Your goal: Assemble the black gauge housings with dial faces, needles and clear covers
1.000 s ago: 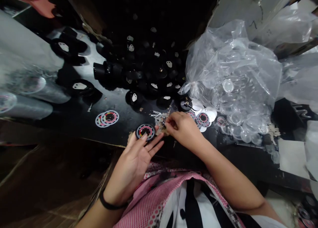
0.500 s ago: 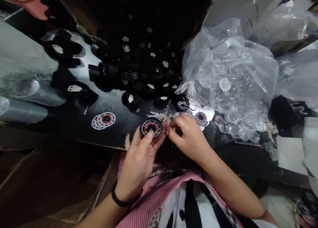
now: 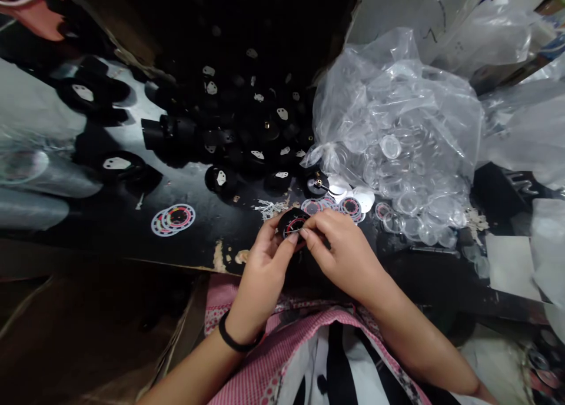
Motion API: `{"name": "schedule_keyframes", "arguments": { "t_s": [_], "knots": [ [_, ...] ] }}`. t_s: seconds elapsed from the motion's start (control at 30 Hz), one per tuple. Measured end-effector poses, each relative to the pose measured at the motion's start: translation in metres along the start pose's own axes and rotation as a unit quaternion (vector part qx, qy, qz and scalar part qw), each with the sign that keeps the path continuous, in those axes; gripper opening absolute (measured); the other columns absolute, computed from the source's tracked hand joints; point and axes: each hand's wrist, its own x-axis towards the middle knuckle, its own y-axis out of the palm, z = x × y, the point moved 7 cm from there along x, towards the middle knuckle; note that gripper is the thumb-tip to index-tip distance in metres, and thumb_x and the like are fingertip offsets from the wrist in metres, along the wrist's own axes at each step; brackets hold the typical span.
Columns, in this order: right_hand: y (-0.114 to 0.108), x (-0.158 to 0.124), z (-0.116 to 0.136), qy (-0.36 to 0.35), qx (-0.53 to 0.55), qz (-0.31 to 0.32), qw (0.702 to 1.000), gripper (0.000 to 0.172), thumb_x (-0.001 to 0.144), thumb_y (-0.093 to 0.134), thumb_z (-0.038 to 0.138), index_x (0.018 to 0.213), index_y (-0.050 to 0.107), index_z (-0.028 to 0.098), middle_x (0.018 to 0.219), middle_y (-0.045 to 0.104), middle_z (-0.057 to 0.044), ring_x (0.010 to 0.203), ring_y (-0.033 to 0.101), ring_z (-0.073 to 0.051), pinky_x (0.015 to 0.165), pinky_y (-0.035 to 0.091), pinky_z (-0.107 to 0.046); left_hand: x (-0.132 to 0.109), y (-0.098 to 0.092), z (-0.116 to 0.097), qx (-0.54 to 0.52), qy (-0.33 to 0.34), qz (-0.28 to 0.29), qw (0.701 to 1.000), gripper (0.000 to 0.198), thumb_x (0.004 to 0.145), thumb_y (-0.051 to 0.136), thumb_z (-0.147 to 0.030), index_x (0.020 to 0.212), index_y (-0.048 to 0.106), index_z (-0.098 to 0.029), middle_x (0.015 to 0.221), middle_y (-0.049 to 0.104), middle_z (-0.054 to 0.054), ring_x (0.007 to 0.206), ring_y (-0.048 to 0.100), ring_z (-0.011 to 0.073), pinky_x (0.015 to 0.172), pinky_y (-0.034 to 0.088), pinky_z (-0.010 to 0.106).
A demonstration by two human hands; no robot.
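A round black dial gauge (image 3: 291,220) with red and white markings sits tilted in my left hand (image 3: 263,271), fingers around its rim and thumb at the near edge. My right hand (image 3: 341,253) is pinched closed at the dial's face; a thin white pointer needle (image 3: 293,232) shows at its fingertips, partly hidden by them. Just beyond the gauge lies a small heap of white pointer needles (image 3: 268,209). Printed dial discs (image 3: 350,207) are spread past my right hand, and a few overlapping dial discs (image 3: 180,217) lie to the left.
Many black gauge housings (image 3: 220,178) with white plates fill the back of the dark table (image 3: 185,251). A clear plastic bag (image 3: 397,99) of transparent round covers (image 3: 410,202) stands at the right. Wrapped cylinders (image 3: 48,172) lie at far left; a white card (image 3: 512,264) is at right.
My left hand has moved right and tilted the gauge towards my right hand. The right fingertips, apart from the dial before, now meet its face with the thin white pointer needle. The view has shifted slightly.
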Motion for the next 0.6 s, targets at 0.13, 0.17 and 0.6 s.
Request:
{"name": "schedule_keyframes", "arguments": {
  "t_s": [0.13, 0.17, 0.6],
  "knots": [
    [-0.005, -0.004, 0.002, -0.004, 0.047, -0.009, 0.999, 0.016, 0.097, 0.052, 0.023, 0.083, 0.057, 0.017, 0.080, 0.057, -0.001, 0.079, 0.052, -0.015, 0.074, 0.037, -0.030, -0.004, -0.001, -0.005, 0.029, 0.022, 0.011, 0.999, 0.027, 0.088, 0.068, -0.033, 0.114, 0.062, -0.029, 0.113, 0.070, 0.000, 0.109, 0.066, 0.0178, 0.100, 0.050, 0.032],
    [-0.006, -0.005, 0.002, -0.009, 0.072, -0.015, 0.997, 0.017, 0.097, 0.053, 0.023, 0.082, 0.057, 0.017, 0.079, 0.057, 0.000, 0.078, 0.052, -0.014, 0.073, 0.037, -0.029, -0.005, -0.001, -0.008, 0.035, 0.029, 0.008, 0.999, 0.027, 0.088, 0.068, -0.033, 0.114, 0.062, -0.028, 0.112, 0.070, 0.000, 0.107, 0.066, 0.0175, 0.099, 0.050, 0.031],
    [-0.014, -0.021, 0.015, -0.012, 0.124, -0.054, 0.991, 0.023, 0.097, 0.054, 0.022, 0.074, 0.052, 0.019, 0.073, 0.054, 0.001, 0.071, 0.051, -0.012, 0.067, 0.040, -0.024, -0.025, -0.002, -0.038, 0.085, 0.073, -0.054, 0.992, 0.031, 0.076, 0.078, -0.021, 0.105, 0.071, -0.025, 0.112, 0.072, 0.004, 0.106, 0.068, 0.0244, 0.098, 0.051, 0.033]
  ]
}}
